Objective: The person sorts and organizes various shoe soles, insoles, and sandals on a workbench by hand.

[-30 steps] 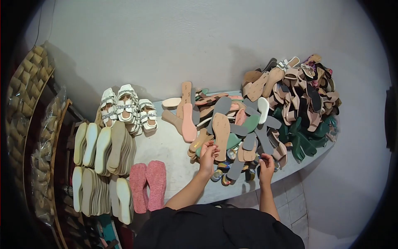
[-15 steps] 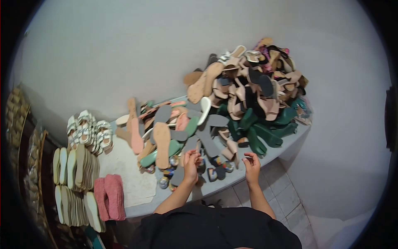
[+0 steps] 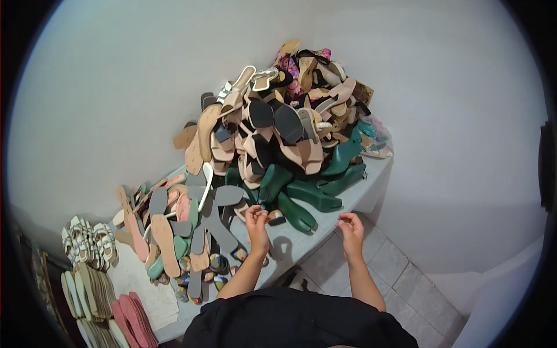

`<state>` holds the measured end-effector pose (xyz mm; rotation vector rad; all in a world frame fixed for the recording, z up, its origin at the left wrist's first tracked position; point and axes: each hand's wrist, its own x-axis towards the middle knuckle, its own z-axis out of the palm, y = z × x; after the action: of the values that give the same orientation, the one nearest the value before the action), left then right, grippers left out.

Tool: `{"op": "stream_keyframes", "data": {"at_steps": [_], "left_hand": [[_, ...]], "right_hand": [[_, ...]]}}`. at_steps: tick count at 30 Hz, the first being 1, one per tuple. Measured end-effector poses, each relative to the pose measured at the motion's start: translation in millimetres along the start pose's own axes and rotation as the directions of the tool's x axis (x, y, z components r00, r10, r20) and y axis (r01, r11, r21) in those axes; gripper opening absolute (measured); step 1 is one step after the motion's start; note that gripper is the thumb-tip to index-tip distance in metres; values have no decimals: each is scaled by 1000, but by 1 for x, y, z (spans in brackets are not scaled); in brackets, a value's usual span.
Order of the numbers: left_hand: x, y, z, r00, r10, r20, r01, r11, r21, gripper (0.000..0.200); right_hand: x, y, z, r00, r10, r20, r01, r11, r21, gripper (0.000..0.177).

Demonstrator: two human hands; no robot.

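My left hand (image 3: 257,231) is raised over the table's front part, fingers loosely bent and apart, with nothing seen in it. Beyond its fingertips lie green shoe lasts (image 3: 297,212) and a small block heel (image 3: 276,217). My right hand (image 3: 351,236) hovers past the table edge above the floor, empty, its thumb and fingers apart. The nearest thing to it is another green last (image 3: 316,195). Left of my left hand are loose grey soles (image 3: 221,223), tan insoles (image 3: 166,246) and patterned heels (image 3: 218,264).
A tall heap of beige and black sandals (image 3: 288,124) stands against the wall. White strappy sandals (image 3: 87,240), stacked pale soles (image 3: 93,290) and pink soles (image 3: 133,319) sit at the left. A plastic bag (image 3: 377,136) lies at the table's (image 3: 374,180) right end; tiled floor (image 3: 371,255) is below.
My view has turned right, so the table and shoes shift left and down in it. Both hands stay raised and empty; my left is now close to the green lasts.
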<state>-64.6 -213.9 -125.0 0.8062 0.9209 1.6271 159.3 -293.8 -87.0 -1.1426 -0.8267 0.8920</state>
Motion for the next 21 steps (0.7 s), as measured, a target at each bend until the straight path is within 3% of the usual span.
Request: {"op": "stream_keyframes", "data": {"at_steps": [4, 6, 8, 10, 12, 16, 18, 20, 21], "left_hand": [[48, 14, 22, 954, 278, -111, -269, 959, 92, 22], [68, 18, 28, 914, 375, -154, -359, 925, 124, 22], [89, 11, 29, 879, 422, -222, -400, 906, 137, 22], [101, 8, 33, 873, 423, -245, -388, 904, 178, 23], [104, 5, 43, 875, 408, -262, -376, 912, 165, 24], [100, 24, 38, 841, 515, -168, -458, 842, 286, 24], [106, 46, 21, 779, 602, -174, -481, 752, 451, 23], [128, 75, 12, 734, 626, -264, -473, 749, 464, 23], [140, 95, 12, 727, 650, -222, -475, 709, 521, 23]], "right_hand": [[71, -2, 25, 979, 17, 205, 1, 996, -84, 18], [104, -12, 44, 942, -76, 326, 140, 974, -178, 19], [138, -25, 60, 882, -166, 441, 299, 921, -250, 19], [160, -28, 71, 865, -118, 488, 245, 948, -204, 20], [178, -28, 75, 834, -129, 536, 302, 921, -247, 17], [231, -16, 88, 863, -141, 486, 249, 954, -165, 11], [268, -28, 103, 849, -234, 473, 341, 927, -153, 11], [310, -42, 126, 820, -321, 474, 431, 891, -141, 12], [334, -47, 139, 814, -328, 479, 423, 901, -101, 13]]}}
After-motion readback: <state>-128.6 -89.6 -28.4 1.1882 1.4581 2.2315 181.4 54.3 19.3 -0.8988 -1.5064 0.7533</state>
